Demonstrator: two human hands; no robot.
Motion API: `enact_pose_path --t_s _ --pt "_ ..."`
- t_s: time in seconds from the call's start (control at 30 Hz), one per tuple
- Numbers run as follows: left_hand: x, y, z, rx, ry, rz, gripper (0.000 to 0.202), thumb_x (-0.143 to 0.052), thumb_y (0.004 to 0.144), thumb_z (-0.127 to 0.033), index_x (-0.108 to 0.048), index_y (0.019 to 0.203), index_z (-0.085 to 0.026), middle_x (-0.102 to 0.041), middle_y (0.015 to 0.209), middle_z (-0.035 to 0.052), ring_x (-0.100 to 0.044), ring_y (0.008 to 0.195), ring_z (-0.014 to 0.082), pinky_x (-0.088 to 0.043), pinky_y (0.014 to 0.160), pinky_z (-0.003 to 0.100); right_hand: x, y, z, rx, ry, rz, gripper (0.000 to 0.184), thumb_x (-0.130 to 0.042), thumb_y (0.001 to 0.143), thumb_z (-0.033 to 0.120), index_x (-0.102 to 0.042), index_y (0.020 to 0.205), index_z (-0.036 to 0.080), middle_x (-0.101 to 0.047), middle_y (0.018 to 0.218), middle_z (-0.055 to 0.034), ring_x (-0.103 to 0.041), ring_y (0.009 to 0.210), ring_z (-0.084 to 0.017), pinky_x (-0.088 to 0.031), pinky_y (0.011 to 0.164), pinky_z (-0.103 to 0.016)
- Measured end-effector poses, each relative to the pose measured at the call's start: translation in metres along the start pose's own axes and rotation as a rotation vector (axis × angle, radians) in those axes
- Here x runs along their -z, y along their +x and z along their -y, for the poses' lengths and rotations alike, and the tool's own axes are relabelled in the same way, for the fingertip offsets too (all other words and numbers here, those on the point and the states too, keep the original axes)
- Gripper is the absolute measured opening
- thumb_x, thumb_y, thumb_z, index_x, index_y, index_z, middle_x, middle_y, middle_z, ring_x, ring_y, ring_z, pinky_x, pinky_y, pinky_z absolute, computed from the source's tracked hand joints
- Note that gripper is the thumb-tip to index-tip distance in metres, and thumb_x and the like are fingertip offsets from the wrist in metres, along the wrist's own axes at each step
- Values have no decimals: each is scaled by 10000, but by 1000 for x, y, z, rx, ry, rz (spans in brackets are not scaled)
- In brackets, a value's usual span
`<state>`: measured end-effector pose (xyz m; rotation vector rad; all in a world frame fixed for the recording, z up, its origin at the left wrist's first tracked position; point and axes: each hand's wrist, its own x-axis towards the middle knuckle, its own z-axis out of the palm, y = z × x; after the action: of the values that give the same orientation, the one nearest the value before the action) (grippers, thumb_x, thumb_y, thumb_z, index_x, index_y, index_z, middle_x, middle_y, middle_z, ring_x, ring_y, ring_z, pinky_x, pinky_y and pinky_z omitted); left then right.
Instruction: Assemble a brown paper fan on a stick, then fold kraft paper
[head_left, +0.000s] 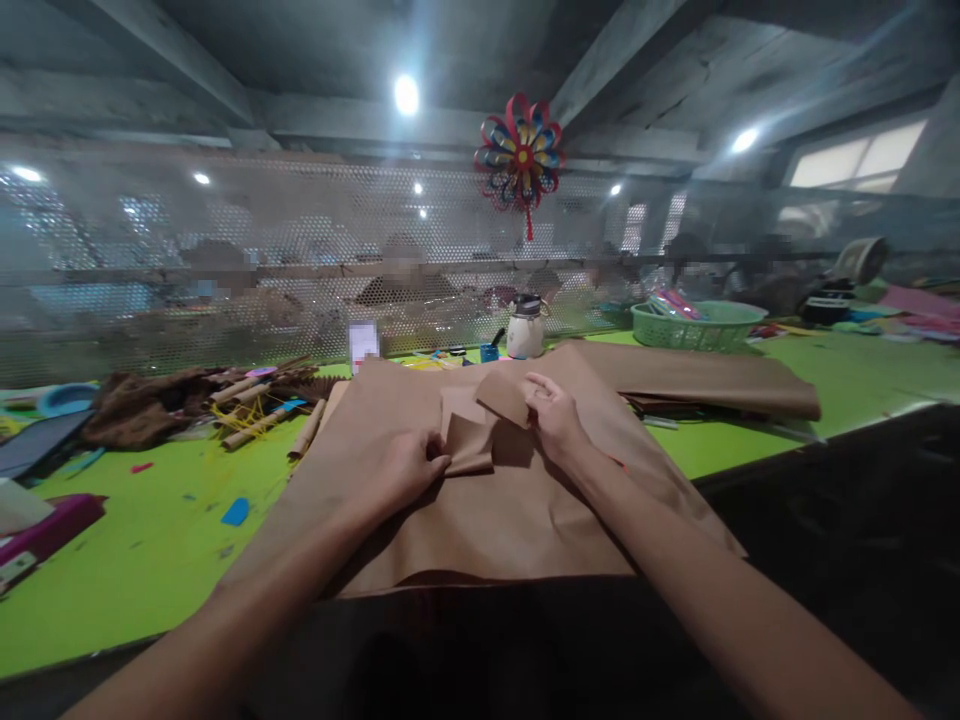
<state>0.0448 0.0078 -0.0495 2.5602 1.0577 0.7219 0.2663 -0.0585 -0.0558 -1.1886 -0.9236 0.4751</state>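
A large sheet of brown paper (360,520) lies over the table in front of me and hangs past its front edge. On it rests a smaller folded piece of brown paper (471,448), pinched at its lower left corner by my left hand (412,465). My right hand (553,412) grips a small brown paper piece (502,398) between thumb and fingers, tilted just above the folded piece. The right fingertips are partly hidden behind that small piece.
Cardboard tubes (247,430) and crumpled brown material (150,405) lie at left, near a purple object (56,525). Folded brown paper (697,378) and a green basket (697,325) are at right. A white jug (525,330) stands behind, before a perforated screen (315,230).
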Motion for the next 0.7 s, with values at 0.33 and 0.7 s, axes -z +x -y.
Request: enact_pose_path --t_s 0.33,0.7 --pt "4 -7 -6 11 -84 -8 405 -581 667 -179 -595 1072 -168 -628 666 -4 -554 616 164 -360 577 243 -21 -22 -7 196 -409 422 259 -529 729 86 -731 827 215 -733 899 -19 -653 885 -180 -476 870 -320" --pt "-13 -2 12 57 -177 -19 322 -572 681 -185 -646 994 -164 -641 726 37 -561 697 195 -399 686 284 -25 -30 1 395 -735 483 270 -499 795 74 -735 858 190 -723 927 -85 -635 842 -198 -438 768 -269"
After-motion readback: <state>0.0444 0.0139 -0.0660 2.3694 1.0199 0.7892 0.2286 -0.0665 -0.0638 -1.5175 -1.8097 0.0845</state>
